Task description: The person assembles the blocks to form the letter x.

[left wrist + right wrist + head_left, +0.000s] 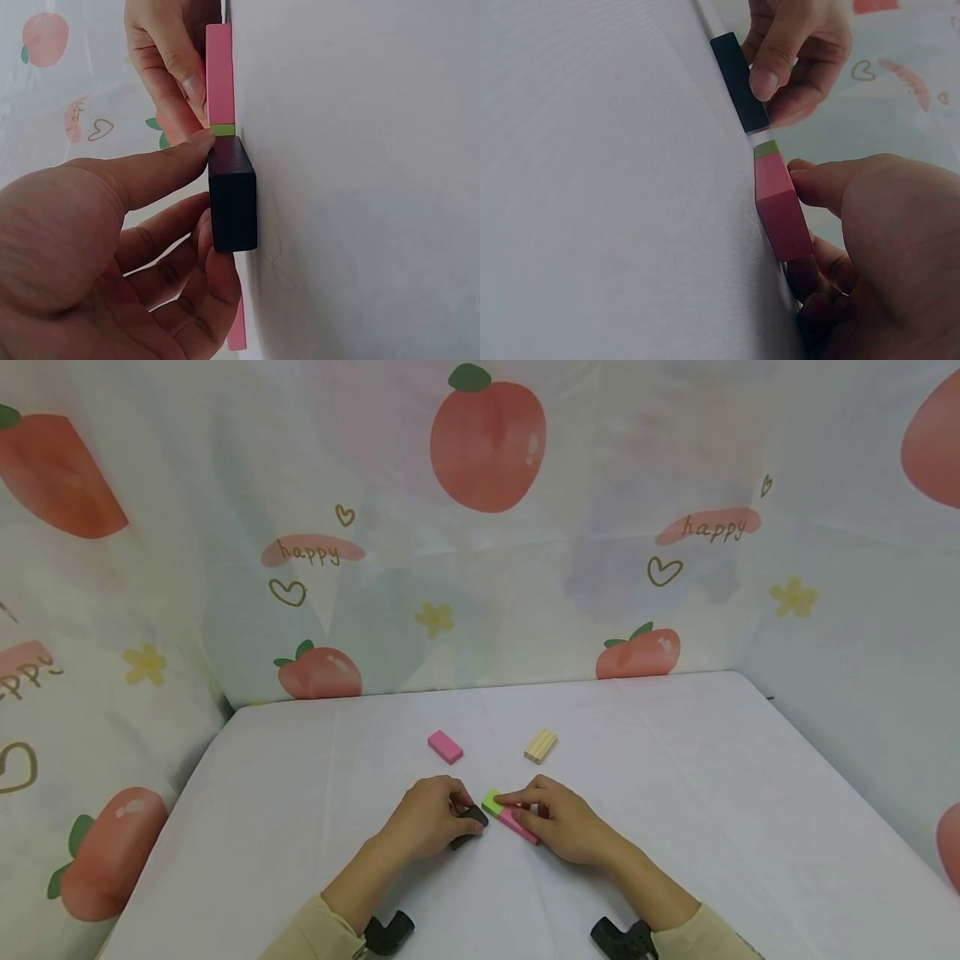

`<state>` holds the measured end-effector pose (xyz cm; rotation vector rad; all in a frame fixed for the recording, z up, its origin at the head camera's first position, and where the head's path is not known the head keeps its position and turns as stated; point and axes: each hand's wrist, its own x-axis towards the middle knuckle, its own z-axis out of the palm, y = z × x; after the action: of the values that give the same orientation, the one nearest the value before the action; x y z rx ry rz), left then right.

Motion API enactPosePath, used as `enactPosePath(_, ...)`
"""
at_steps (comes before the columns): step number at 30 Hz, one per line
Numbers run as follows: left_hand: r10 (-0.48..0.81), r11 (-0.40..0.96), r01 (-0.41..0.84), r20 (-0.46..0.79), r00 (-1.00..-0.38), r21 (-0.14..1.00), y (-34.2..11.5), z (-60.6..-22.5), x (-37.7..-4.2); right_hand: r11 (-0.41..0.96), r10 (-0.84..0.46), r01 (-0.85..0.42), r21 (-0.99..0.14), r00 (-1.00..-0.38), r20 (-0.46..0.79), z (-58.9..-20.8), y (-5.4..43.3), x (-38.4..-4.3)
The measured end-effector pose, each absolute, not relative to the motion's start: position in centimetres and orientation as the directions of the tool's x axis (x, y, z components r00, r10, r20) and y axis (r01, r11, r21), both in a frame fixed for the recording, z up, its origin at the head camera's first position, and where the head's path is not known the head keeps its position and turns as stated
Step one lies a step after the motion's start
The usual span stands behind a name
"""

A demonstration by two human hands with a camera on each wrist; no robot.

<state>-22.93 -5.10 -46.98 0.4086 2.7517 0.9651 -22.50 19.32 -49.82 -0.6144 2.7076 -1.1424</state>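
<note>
My left hand [431,817] pinches a black rectangular block [469,827] between thumb and fingers, low over the white table. In the left wrist view the block's dark end face [235,214] points toward the camera. To its right, my right hand [566,820] holds a pink-and-green block [519,824], thumb on the near side and fingers around the far side. Its green end faces the black block, and the right wrist view shows a small gap between the two. Whether the pink and green parts are one piece I cannot tell.
Farther back on the white table [675,760] lie a pink block [446,747] and a pale yellow, grooved block [540,747]. A fruit-printed cloth [487,593] hangs behind and at both sides. Dark wrist-worn devices [390,933] sit at both cuffs.
</note>
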Motion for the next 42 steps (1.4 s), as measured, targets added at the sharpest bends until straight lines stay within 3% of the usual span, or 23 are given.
enactPosePath(42, 0.31, 0.758, 0.192, -0.085, -0.947, 0.623, -4.29, -47.01, -22.75, 0.601, -0.434, -0.335, -0.726, -0.899, 0.055, -49.7, 19.32, -22.49)
